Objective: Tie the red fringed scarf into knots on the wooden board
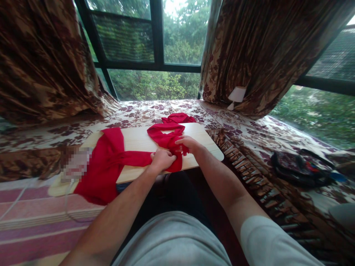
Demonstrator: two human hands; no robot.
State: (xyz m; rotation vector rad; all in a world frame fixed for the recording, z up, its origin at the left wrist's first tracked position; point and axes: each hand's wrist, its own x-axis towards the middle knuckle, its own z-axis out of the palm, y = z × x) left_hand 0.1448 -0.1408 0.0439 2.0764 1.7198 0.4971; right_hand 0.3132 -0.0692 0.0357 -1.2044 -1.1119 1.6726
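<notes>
A red scarf [135, 158] lies in a long, twisted strip across a pale wooden board [203, 142], with a loop at its right part and a wide fold hanging over the left front edge. My left hand [163, 159] is closed on the strip near the board's front edge. My right hand [190, 143] grips the scarf beside the loop, a short fringe showing under its fingers. Only a small gap separates the two hands. Behind the board lies a further bunch of red cloth [179, 118]; whether it joins the scarf I cannot tell.
A blurred-out object [76, 164] with a white cable [66, 203] rests at the board's left end. On the floral cover [138, 111] stand a small white lamp [237, 95] and, to the right, an open dark bag [299, 168]. Brown curtains [41, 55] frame the windows.
</notes>
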